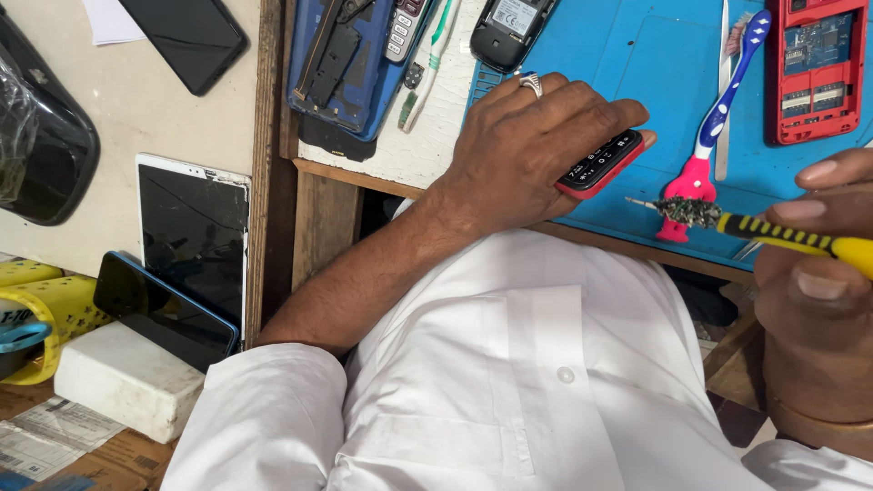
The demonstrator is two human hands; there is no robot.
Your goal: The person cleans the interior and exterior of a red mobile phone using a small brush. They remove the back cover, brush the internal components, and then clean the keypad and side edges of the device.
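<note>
We see our left hand (527,150) wrapped over a small red keypad phone (600,164), fingers curled across its top and thumb underneath, pinning it at the near edge of the blue mat (655,64). Only the phone's keypad end shows past the fingertips. A ring sits on one finger of that hand.

Our right hand (818,245) comes in to the right of the phone, fingers pressed together around a yellow-and-black screwdriver (782,235). Its tip points left toward the phone, stopping just short of it, and a clump of tiny dark screws clings to the shaft.

Just behind the tip, to the right of the phone, a blue-and-pink toothbrush (718,118) lies on the mat. Farther right, an opened red phone (814,68) shows its circuit board. Beyond the phone, a black handset (509,32) rests at the mat's far edge, with a blue phone shell (341,64) to its left. Well left of the phone, on a lower surface (118,118), lie a cracked tablet (193,232) and a blue-edged phone (164,309).
</note>
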